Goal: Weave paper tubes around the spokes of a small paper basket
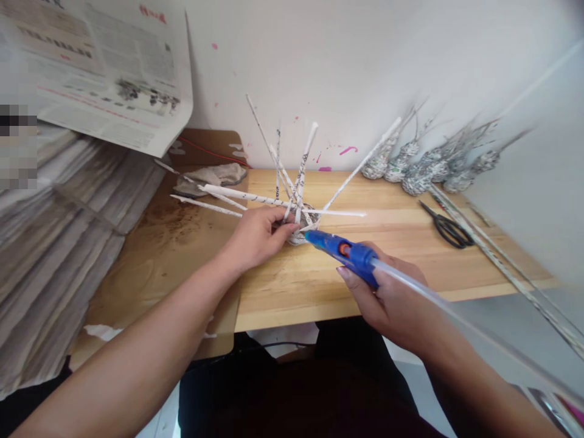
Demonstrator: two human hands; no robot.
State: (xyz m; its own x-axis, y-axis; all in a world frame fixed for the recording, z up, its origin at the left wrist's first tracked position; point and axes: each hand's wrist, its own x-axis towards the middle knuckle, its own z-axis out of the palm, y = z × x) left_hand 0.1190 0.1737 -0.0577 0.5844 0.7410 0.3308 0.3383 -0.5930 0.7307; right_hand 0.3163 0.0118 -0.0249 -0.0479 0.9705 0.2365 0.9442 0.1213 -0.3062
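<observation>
A small basket woven from rolled newspaper stands on the wooden table, with several rolled paper sticks fanning up and out of it. My left hand is closed at its near left side, thumb and fingers pinching a paper stick by the rim. In my right hand is a blue hot glue gun, my fingers wrapped round its handle. Its nozzle points left at the basket, close to my left thumb; whether it touches the paper I cannot tell. A long clear glue stick trails from its back.
Several woven paper pieces line the wall at the back right. Black-handled scissors and long paper rolls lie on the right. A newspaper stack rises at the left, beside brown cardboard and a grey glove-like cloth.
</observation>
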